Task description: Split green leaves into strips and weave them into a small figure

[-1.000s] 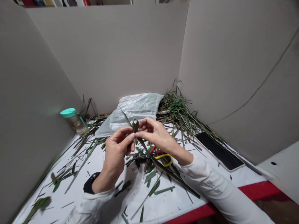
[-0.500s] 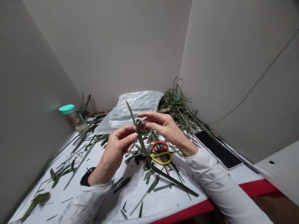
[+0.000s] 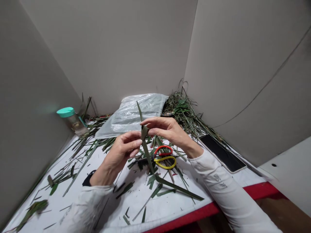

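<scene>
A long green leaf strip (image 3: 144,132) is folded into a small loop between my hands, one end pointing up and the long tail hanging down to the right. My left hand (image 3: 125,147) pinches the fold between thumb and fingers. On the other side, my right hand (image 3: 167,129) has its thumb and fingers closed at the loop's right edge. Below the hands lie scissors (image 3: 165,157) with one red and one yellow handle; leaf pieces partly surround their blades.
A clear plastic bag (image 3: 131,113) lies at the back, beside a heap of leaf strips (image 3: 182,106). A bottle with a turquoise lid (image 3: 66,112) stands at left. A dark-screened tablet (image 3: 222,152) rests at right. Leaf scraps litter the white cloth (image 3: 80,197).
The upper end of the leaf strip now stands more upright, and my right fingers have come closer around the loop. My left hand keeps its pinch. The whole view has shifted slightly.
</scene>
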### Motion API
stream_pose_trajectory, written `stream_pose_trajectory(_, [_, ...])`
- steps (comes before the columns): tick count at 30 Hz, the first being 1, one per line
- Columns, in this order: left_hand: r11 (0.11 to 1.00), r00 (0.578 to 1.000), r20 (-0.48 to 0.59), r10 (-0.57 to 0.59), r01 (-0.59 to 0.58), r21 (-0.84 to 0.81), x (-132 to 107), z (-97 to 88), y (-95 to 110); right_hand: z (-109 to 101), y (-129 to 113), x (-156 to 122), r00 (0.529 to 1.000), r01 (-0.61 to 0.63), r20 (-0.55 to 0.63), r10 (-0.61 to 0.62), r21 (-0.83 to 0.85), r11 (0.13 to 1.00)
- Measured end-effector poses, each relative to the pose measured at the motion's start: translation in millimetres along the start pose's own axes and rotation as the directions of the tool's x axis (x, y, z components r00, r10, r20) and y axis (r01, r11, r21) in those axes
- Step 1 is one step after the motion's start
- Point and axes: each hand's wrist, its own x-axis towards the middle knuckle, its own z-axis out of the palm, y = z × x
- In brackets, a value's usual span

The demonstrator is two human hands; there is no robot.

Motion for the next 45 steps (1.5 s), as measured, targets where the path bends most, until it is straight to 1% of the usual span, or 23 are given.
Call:
stream_pose_trajectory(6, [0.995, 0.988, 0.118, -0.096, 0.095, 0.009, 3.2, -7.1, -1.7, -4.2, 0.5, -0.4, 0.996, 0.012, 0.092, -0.008, -0.045, 0.999])
stream_pose_trajectory(11, [0.99, 0.976, 0.165, -0.139, 0.141, 0.001, 4.6, -11.1, -4.9, -3.8, 2.1, -0.1, 0.997, 0.01, 0.079, -0.008, -0.022, 1.0])
stream_pose_trajectory(17, [0.988, 0.976, 0.162, -0.143, 0.152, -0.039, 4.2, -10.8, -5.3, 2.6, -2.0, 0.8, 0.994, 0.107, 0.007, -0.107, -0.116, 0.988])
stream_pose_trajectory(20, [0.987, 0.979, 0.152, -0.137, 0.148, -0.065, 4.4, -9.2, -6.0, 11.4, -1.6, -0.8, 0.991, 0.117, -0.045, -0.123, -0.12, 0.986])
stream_pose_trajectory(23, [0.986, 0.983, 0.135, -0.125, 0.138, -0.097, 4.8, -6.3, -7.5, 21.9, 2.4, -3.2, 0.979, 0.138, -0.121, -0.166, -0.213, 0.967])
stream_pose_trajectory(28, [0.984, 0.995, 0.048, -0.085, 0.091, -0.154, 3.7, 1.6, -10.3, 34.4, 14.1, -4.6, 0.92, 0.158, -0.292, -0.263, -0.337, 0.928])
stream_pose_trajectory(31, [0.983, 0.998, -0.009, -0.058, 0.055, -0.177, 1.9, 7.1, -12.2, 39.9, 20.1, -5.6, 0.881, 0.147, -0.366, -0.298, -0.387, 0.91])
stream_pose_trajectory(33, [0.982, 0.999, -0.037, -0.036, 0.029, -0.189, 0.2, 10.4, -13.5, 43.4, 22.6, -7.2, 0.85, 0.142, -0.4, -0.342, -0.452, 0.881])
stream_pose_trajectory(35, [0.98, 0.998, -0.058, -0.011, 0.0, -0.201, -1.7, 13.5, -14.7, 46.2, 23.8, -9.1, 0.812, 0.159, -0.403, -0.423, -0.544, 0.824])
stream_pose_trajectory(38, [0.974, 0.996, -0.078, 0.032, -0.049, -0.22, -4.3, 17.3, -15.1, 48.2, 23.1, -11.3, 0.755, 0.212, -0.354, -0.553, -0.666, 0.716])
stream_pose_trajectory(40, [0.972, 0.994, -0.085, 0.064, -0.082, -0.222, -5.4, 19.5, -14.5, 48.6, 21.5, -12.0, 0.727, 0.23, -0.334, -0.599, -0.705, 0.671])
stream_pose_trajectory(42, [0.97, 0.991, -0.092, 0.1, -0.118, -0.211, -6.4, 21.4, -13.6, 49.1, 20.0, -12.3, 0.716, 0.242, -0.338, -0.611, -0.701, 0.671])
stream_pose_trajectory(45, [0.969, 0.984, -0.111, 0.138, -0.157, -0.193, -8.3, 23.8, -12.9, 50.8, 19.3, -13.0, 0.715, 0.291, -0.332, -0.615, -0.658, 0.694])
